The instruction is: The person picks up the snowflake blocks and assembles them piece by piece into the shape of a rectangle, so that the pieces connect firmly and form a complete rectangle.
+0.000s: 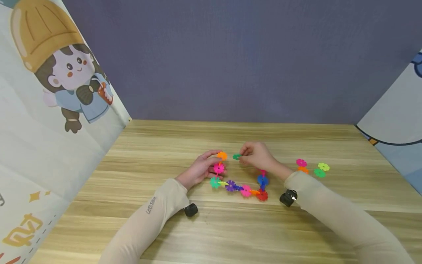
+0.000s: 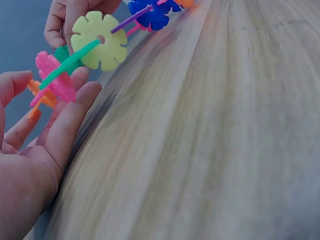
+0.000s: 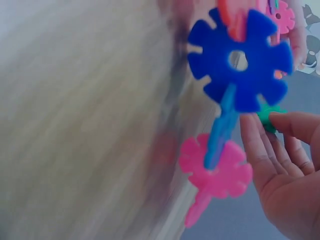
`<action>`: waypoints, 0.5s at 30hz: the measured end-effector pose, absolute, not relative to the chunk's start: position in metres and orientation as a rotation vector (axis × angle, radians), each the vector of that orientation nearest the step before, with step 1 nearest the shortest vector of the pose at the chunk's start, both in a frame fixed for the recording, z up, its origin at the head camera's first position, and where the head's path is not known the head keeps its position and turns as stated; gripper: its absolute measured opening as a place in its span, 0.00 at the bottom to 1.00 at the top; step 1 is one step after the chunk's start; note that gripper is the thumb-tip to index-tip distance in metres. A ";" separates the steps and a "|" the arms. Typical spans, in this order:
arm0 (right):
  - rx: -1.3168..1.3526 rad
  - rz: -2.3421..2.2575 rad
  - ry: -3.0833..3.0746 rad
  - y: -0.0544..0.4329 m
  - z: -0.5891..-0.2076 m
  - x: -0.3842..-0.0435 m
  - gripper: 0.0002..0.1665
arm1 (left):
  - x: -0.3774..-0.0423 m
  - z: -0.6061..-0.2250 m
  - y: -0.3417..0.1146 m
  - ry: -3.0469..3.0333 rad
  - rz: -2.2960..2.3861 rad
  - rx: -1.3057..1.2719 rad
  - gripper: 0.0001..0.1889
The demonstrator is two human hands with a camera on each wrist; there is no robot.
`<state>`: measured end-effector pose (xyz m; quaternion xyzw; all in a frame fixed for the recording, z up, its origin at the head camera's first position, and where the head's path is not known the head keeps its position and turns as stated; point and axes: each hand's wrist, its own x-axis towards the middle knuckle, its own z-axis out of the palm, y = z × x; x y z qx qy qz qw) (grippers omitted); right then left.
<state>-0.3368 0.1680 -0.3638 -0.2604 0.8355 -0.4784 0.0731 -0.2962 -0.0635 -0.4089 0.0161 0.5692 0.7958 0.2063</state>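
Note:
A chain of interlocked plastic snowflake discs hangs in a U shape between and below the two hands. My left hand pinches the orange snowflake disc at its left end, and a pink disc sits just under that one. Between thumb and fingertips of my right hand is a loose green snowflake disc, a short gap away from the orange one. Along the bottom run a teal disc, a purple disc and a red disc. The chain's blue disc and pink end disc dangle beside my right hand.
Several loose discs lie on the wooden table to the right: a pink one, an orange one, a yellow one and a green one. A grey-blue panel stands behind the table, with printed sheets at both sides.

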 end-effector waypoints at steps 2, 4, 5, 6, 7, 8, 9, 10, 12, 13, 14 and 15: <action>-0.787 -1.424 2.513 0.166 -0.365 -0.337 0.05 | -0.297 -0.410 -0.064 1.577 2.214 0.045 0.27; -0.782 -1.420 2.510 0.163 -0.366 -0.338 0.05 | -0.298 -0.411 -0.064 1.567 2.213 0.040 0.26; -0.778 -1.417 2.511 0.162 -0.366 -0.338 0.05 | -0.298 -0.411 -0.064 1.563 2.211 0.038 0.26; -0.774 -1.415 2.507 0.161 -0.367 -0.339 0.05 | -0.299 -0.411 -0.064 1.566 2.207 0.040 0.26; -0.772 -1.412 2.506 0.161 -0.367 -0.339 0.05 | -0.299 -0.411 -0.064 1.568 2.202 0.037 0.26; -0.774 -1.417 2.495 0.160 -0.368 -0.339 0.05 | -0.298 -0.411 -0.064 1.575 2.196 0.041 0.26; -0.778 -1.420 2.486 0.159 -0.369 -0.340 0.05 | -0.298 -0.411 -0.064 1.578 2.192 0.038 0.26; -0.780 -1.417 2.482 0.159 -0.369 -0.340 0.05 | -0.298 -0.411 -0.064 1.581 2.189 0.037 0.26; -0.797 -1.416 2.473 0.157 -0.369 -0.339 0.05 | -0.298 -0.411 -0.064 1.578 2.188 0.036 0.26; -0.802 -1.411 2.471 0.157 -0.369 -0.338 0.05 | -0.298 -0.411 -0.064 1.579 2.187 0.037 0.26; -0.805 -1.410 2.466 0.156 -0.369 -0.338 0.05 | -0.298 -0.411 -0.064 1.580 2.187 0.041 0.27; -0.806 -1.401 2.470 0.155 -0.369 -0.337 0.05 | -0.298 -0.411 -0.064 1.579 2.189 0.043 0.27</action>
